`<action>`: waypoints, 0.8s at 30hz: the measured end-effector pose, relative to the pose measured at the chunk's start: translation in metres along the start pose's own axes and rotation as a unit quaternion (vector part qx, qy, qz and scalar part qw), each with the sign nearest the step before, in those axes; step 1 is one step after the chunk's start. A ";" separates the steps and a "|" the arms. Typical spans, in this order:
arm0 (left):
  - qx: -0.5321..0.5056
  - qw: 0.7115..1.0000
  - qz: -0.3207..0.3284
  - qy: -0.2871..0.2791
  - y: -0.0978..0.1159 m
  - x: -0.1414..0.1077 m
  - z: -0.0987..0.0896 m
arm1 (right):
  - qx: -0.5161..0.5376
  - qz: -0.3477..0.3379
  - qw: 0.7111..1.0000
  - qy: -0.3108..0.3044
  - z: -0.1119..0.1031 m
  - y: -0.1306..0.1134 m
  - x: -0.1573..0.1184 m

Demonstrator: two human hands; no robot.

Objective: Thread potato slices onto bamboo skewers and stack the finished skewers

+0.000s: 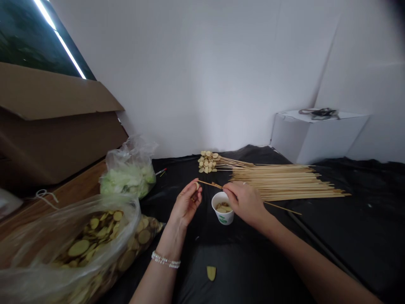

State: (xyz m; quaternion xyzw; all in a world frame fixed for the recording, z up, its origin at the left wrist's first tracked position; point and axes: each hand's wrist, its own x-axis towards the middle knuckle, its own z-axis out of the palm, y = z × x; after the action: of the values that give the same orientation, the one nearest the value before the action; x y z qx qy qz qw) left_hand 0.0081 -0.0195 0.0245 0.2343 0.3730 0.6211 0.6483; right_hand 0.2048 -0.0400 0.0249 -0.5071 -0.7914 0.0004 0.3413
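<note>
Between the fingertips of my left hand [186,203] is a pale round slice [197,185], which looks like potato. My right hand [245,203] grips a bamboo skewer [207,183]; its tip reaches the slice, but whether it has pierced it I cannot tell. The skewer's tail [284,207] sticks out behind my right hand. Below the skewer stands a white paper cup [224,220] with potato slices [223,207] inside. Farther back lie skewers with slices on their ends [207,161], beside a wide row of bare bamboo skewers [284,182].
An open plastic bag [134,211] of potato slices sits at the left, with a tied-looking bag of pale green vegetable [128,177] behind it. One loose slice [211,273] lies on the black sheet [253,266]. A cardboard box [60,135] and a white box [303,135] flank the work area.
</note>
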 end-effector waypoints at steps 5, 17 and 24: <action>-0.013 0.999 0.034 0.028 0.000 0.001 -0.001 | -0.018 0.005 1.000 0.006 0.001 0.001 -0.001; -0.042 0.998 0.024 0.031 0.004 0.003 -0.005 | -0.047 0.007 0.999 -0.009 0.002 -0.001 -0.002; -0.066 0.997 0.020 0.019 0.007 0.003 -0.003 | -0.038 -0.016 0.999 -0.019 -0.001 -0.003 -0.003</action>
State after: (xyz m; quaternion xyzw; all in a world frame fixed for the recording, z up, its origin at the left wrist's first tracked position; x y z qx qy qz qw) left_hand 0.0007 -0.0163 0.0274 0.1860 0.3391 0.6613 0.6427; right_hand 0.2037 -0.0440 0.0252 -0.5071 -0.8052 -0.0257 0.3063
